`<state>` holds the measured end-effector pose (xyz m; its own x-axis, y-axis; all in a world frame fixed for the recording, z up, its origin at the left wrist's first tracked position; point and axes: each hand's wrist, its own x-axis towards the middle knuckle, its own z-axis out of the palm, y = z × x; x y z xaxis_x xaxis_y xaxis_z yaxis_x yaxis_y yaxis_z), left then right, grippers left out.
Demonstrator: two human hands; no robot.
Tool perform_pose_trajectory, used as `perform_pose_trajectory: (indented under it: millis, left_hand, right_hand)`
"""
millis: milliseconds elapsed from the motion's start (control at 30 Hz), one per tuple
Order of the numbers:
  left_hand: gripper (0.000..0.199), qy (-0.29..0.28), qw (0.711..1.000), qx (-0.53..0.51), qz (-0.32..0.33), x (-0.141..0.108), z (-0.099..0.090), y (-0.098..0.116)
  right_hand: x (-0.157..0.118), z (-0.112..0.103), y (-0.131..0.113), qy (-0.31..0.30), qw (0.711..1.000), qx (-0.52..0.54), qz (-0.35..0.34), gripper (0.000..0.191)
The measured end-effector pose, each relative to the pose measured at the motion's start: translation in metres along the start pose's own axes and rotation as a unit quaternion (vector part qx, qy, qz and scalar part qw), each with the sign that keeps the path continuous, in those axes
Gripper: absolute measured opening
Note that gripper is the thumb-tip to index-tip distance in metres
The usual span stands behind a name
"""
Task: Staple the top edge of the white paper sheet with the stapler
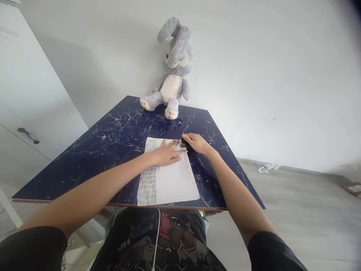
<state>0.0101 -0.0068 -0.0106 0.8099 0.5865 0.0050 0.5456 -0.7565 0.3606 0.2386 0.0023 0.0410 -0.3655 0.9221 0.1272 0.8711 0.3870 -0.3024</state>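
A white sheet of paper (176,184) with a grey patterned strip down its left side lies near the table's front edge. My left hand (166,154) rests flat on its upper part, fingers spread towards the right. At the paper's upper right corner, my right hand (197,143) is closed around a small black stapler (184,143), whose metal front reaches over the paper's edge. The fingers of that hand hide most of the stapler.
A grey plush rabbit (172,82) sits at the table's back, against the wall. The dark blue marbled table (93,162) narrows away from me. On the left is a white cabinet with a dark handle (28,135). Clear plastic packaging (269,168) lies on the floor at right.
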Motion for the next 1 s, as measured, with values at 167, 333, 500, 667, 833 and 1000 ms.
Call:
perform_pose_trajectory:
  millis: [167, 333, 500, 667, 833, 1000]
  left_hand:
    - [0.056, -0.009, 1.0, -0.009, 0.001, -0.002, -0.001, -0.002]
    - [0.058, 0.003, 1.0, -0.003, -0.003, -0.003, -0.001, -0.001]
    - [0.031, 0.244, 0.969, -0.022, -0.019, -0.008, -0.017, 0.006]
    - [0.024, 0.502, 0.856, -0.037, -0.12, -0.022, -0.04, -0.007]
    - [0.024, 0.509, 0.846, -0.07, -0.143, -0.024, -0.04, -0.024]
    - [0.025, 0.499, 0.854, -0.085, -0.12, -0.022, -0.036, -0.022]
  right_hand:
    - [-0.01, -0.012, 0.03, -0.054, 0.995, -0.052, -0.066, 0.026]
    - [-0.008, -0.011, 0.03, 0.094, 0.981, -0.085, 0.146, 0.027]
    - [-0.005, 0.003, -0.012, 0.166, 0.972, 0.009, 0.165, 0.026]
    - [-0.012, 0.039, -0.073, 0.074, 0.988, 0.129, -0.047, 0.033]
    - [-0.018, 0.051, -0.093, -0.015, 0.993, 0.092, -0.072, 0.045]
    - [-0.032, 0.032, -0.066, -0.034, 0.998, 0.037, -0.025, 0.039]
